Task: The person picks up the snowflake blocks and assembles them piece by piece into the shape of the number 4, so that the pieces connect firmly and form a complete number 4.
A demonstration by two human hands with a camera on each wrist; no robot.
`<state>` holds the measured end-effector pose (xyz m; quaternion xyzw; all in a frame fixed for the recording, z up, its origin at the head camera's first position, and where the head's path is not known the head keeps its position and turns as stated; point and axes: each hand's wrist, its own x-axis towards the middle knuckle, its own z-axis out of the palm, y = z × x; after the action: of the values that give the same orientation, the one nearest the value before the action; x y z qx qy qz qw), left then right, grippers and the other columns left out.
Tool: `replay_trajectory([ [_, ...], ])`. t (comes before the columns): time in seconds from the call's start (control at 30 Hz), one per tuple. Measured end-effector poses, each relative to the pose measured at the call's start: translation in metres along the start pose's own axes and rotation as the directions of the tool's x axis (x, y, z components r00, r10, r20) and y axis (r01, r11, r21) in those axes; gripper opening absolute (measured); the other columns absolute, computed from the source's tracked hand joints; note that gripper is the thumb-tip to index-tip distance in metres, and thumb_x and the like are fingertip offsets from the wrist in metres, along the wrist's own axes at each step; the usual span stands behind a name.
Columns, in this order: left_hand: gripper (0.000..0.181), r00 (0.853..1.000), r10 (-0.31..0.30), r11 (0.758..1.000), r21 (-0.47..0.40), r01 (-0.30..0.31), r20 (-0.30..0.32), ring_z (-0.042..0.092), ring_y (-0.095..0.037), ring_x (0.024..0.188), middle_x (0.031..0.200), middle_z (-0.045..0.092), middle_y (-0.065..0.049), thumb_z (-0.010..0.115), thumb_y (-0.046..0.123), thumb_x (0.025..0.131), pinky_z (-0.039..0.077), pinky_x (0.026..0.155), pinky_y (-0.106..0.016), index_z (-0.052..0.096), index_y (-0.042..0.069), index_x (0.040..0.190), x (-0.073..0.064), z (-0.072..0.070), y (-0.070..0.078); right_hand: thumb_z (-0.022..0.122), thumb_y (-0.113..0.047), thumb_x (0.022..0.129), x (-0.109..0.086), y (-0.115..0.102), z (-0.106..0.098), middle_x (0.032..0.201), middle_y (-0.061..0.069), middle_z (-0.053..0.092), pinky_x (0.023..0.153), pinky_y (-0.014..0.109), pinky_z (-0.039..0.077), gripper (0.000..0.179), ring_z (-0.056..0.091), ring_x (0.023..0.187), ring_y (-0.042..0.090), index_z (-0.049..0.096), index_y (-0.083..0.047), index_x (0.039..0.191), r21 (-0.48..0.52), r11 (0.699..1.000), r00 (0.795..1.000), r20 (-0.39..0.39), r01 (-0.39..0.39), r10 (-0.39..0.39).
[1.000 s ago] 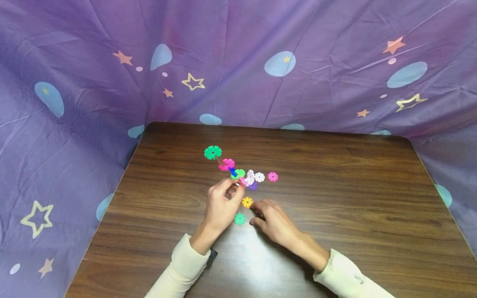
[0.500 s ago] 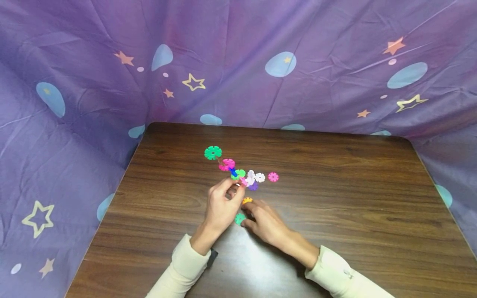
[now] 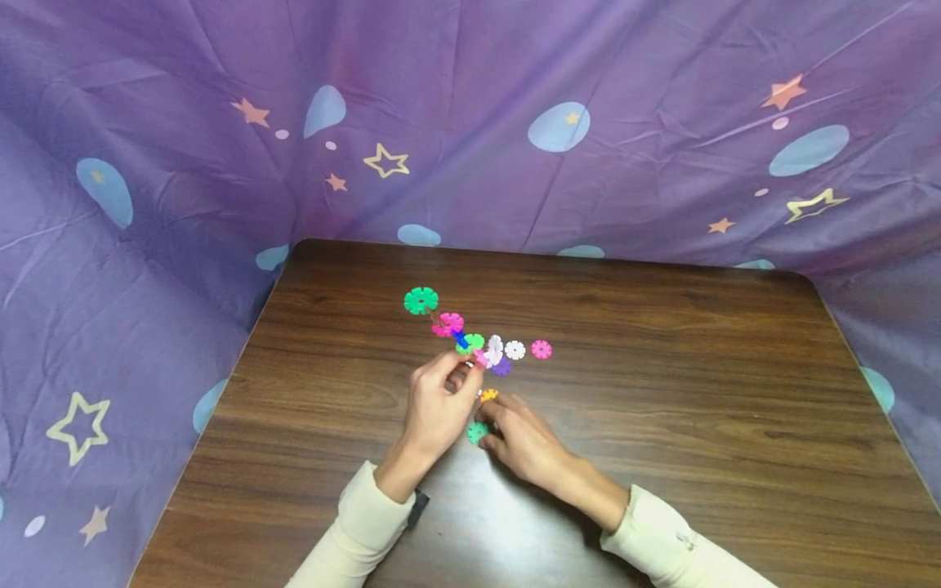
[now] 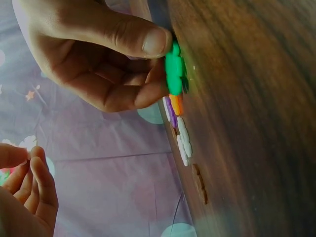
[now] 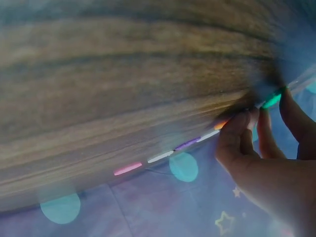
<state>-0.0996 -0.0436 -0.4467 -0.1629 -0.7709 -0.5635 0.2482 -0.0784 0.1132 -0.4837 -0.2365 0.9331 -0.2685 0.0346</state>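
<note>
My left hand (image 3: 439, 404) pinches a chain of joined snowflake discs (image 3: 470, 344) above the table, between thumb and fingertips. Pink, blue, light green and pale pieces show in it. Lower and to the right, my right hand (image 3: 529, 445) is down at the tabletop. Its thumb and a finger pinch the edges of a green snowflake disc (image 4: 174, 69), as both wrist views show. An orange disc (image 3: 488, 395) lies just beyond the right fingertips, partly covered by them. In the left wrist view, my left hand (image 4: 32, 197) appears at the lower left.
On the wooden table (image 3: 698, 392), a purple disc (image 3: 501, 367), a white disc (image 3: 515, 349) and a pink disc (image 3: 541, 349) lie beyond the hands. A larger green disc (image 3: 421, 300) is at the far left. A purple patterned cloth (image 3: 470, 122) hangs behind the table.
My right hand has moved left, its fingers now over part of the orange disc and at the green disc, which has shifted slightly right. The left hand stays with the chain.
</note>
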Motion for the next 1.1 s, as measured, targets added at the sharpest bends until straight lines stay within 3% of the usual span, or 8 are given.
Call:
replay_trajectory([
  [0.17,0.007,1.000,-0.002,1.000,-0.004,0.002,0.002,0.062,-0.023,0.056,0.075,0.071,-0.015,0.072,-0.004,0.086,0.055,0.053,-0.024,0.074,-0.002,0.092,0.000,0.001,0.000,0.084,-0.010,0.082,-0.002,0.000,-0.003,0.083,-0.004,0.062,0.076,0.035,0.054,0.025,0.057,0.082,0.014,0.062,-0.014,0.094,0.045,0.998,0.999,0.012,-0.041,0.041],
  [0.37,0.007,1.000,0.001,1.000,0.004,-0.001,0.002,0.061,-0.019,0.057,0.073,0.070,-0.014,0.072,-0.005,0.085,0.054,0.053,-0.024,0.074,-0.002,0.092,0.000,0.002,-0.001,0.079,-0.012,0.088,-0.004,0.003,-0.008,0.078,-0.007,0.062,0.065,0.026,0.050,0.021,0.055,0.072,0.009,0.060,-0.014,0.096,0.121,0.990,0.996,0.051,-0.074,0.068],
  [0.5,0.008,1.000,0.005,1.000,0.018,-0.005,0.001,0.061,-0.018,0.057,0.073,0.070,-0.013,0.073,-0.004,0.085,0.055,0.053,-0.026,0.074,-0.001,0.092,0.000,0.002,-0.001,0.078,-0.012,0.090,-0.004,0.007,-0.011,0.080,-0.007,0.068,0.067,0.026,0.054,0.018,0.060,0.073,0.007,0.061,-0.015,0.097,0.148,0.987,0.997,0.051,-0.064,0.057],
  [0.73,0.007,1.000,0.029,0.999,0.041,-0.029,0.002,0.061,-0.016,0.058,0.072,0.070,-0.011,0.072,-0.003,0.086,0.054,0.053,-0.025,0.075,0.000,0.092,0.000,0.003,-0.002,0.078,-0.012,0.090,-0.002,0.008,-0.025,0.084,-0.003,0.076,0.074,0.034,0.060,0.019,0.071,0.080,0.012,0.063,-0.013,0.101,0.147,0.988,0.998,-0.037,-0.038,0.044],
  [1.1,0.005,1.000,0.017,1.000,0.014,-0.017,0.013,0.061,-0.016,0.059,0.075,0.070,-0.012,0.073,-0.003,0.087,0.053,0.053,-0.022,0.074,0.000,0.092,-0.001,0.003,-0.003,0.073,-0.012,0.095,0.002,0.008,-0.059,0.077,-0.001,0.073,0.061,0.025,0.050,0.017,0.055,0.062,0.003,0.068,-0.013,0.110,0.151,0.988,0.978,-0.199,-0.031,0.061],
])
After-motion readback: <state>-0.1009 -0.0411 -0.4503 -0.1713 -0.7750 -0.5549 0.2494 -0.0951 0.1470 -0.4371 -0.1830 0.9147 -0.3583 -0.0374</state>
